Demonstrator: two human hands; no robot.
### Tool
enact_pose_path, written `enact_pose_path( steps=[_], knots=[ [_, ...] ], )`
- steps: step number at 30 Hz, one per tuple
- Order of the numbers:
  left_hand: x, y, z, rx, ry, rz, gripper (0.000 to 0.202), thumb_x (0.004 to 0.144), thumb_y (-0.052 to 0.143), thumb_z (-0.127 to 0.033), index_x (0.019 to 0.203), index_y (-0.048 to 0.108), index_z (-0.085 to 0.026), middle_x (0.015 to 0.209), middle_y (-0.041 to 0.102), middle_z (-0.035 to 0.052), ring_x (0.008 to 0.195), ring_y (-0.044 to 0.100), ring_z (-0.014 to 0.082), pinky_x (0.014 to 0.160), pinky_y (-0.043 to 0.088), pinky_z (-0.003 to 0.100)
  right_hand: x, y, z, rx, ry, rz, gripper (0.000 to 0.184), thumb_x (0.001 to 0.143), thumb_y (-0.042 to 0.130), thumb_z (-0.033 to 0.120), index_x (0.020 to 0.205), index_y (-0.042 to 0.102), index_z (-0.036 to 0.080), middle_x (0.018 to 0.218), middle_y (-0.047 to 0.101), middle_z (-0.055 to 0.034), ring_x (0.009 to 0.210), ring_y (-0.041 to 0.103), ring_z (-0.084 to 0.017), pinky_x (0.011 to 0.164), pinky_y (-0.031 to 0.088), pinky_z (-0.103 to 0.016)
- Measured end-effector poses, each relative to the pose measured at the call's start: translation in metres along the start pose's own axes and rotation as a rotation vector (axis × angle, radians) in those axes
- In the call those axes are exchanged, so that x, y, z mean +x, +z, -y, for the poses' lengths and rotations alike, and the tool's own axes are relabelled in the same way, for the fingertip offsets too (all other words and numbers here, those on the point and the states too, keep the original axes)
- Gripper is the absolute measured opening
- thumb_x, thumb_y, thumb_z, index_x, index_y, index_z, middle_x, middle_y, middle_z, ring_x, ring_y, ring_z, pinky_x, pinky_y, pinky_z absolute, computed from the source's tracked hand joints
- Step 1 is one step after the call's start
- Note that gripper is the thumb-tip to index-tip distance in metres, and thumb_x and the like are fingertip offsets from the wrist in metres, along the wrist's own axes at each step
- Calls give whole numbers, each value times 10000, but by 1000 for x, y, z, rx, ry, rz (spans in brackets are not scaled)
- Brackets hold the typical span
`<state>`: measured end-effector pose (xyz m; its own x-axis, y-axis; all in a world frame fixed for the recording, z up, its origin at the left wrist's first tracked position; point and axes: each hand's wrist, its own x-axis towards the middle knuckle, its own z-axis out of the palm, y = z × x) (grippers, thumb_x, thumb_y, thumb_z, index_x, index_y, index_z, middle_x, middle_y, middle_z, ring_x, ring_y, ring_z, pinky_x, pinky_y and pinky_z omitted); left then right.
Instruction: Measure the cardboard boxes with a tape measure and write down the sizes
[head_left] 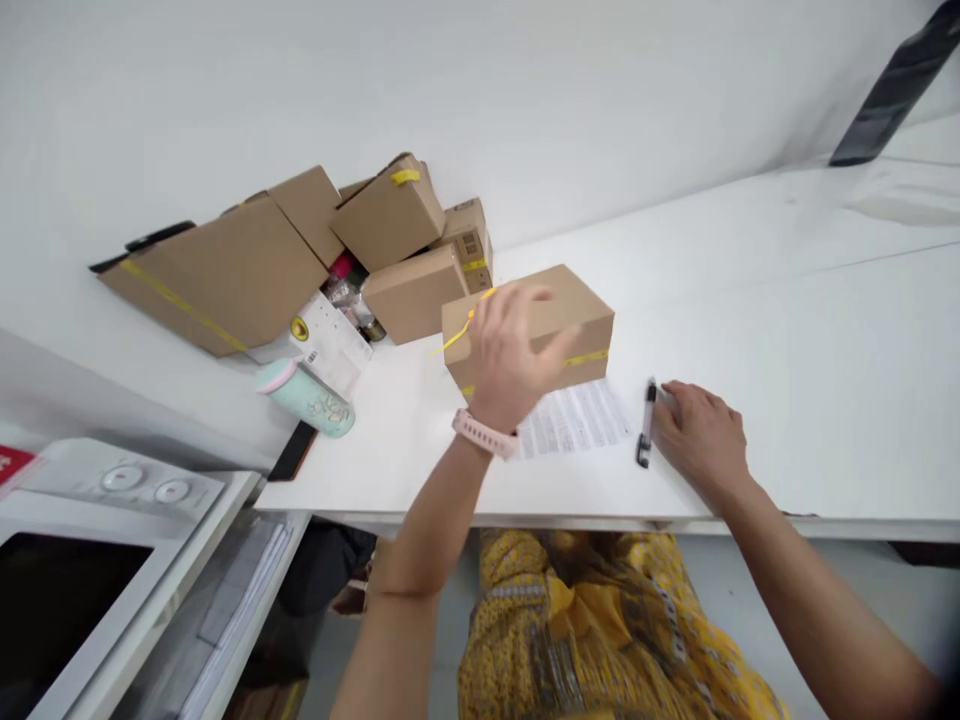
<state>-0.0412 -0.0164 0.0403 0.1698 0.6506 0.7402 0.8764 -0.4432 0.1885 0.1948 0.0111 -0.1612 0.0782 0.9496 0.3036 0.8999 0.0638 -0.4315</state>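
Observation:
A brown cardboard box [574,305] with yellow tape along its side stands on the white table [787,350]. In front of its left part is my left hand [512,350], fingers apart and slightly blurred; whether it touches the box I cannot tell. A loose yellow strip [454,338] sticks out at the box's left end. Under the box's near edge lies a printed sheet [574,420]. My right hand [701,435] rests on the table with its fingers loosely curved, beside a black and clear pen [647,425].
Several cardboard boxes [416,295] are piled at the back left against the wall. A mint tumbler [311,400] leans near a white printed packet [330,345]. A dark flat object [292,455] lies at the left edge. A microwave [75,560] stands lower left.

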Motion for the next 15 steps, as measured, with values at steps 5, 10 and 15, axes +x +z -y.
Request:
enact_pose_path(
  steps=[5,10,15],
  knots=[
    [30,44,78,-14,-472,240,833,735,830,-352,1422,403,-152,1495,473,215,1401,423,364,1141,334,479,3,6,-3,25,13,-41,438,954,360,377,1257,606,179,1331,660,-143,1302,537,-347,1051,413,-537],
    [33,52,89,-134,-575,253,742,750,802,-323,1376,437,-167,1336,617,188,1261,570,343,1052,410,457,0,-2,-3,123,67,-64,487,957,363,421,1286,608,158,1268,679,-187,1221,568,-403,962,476,-579],
    [10,32,65,-1016,-592,217,518,818,658,-465,1238,515,-199,1074,702,97,907,697,238,797,534,366,-6,-46,28,376,148,-305,435,964,413,483,1285,592,250,1335,629,-146,1172,573,-387,717,528,-488]
  ],
)
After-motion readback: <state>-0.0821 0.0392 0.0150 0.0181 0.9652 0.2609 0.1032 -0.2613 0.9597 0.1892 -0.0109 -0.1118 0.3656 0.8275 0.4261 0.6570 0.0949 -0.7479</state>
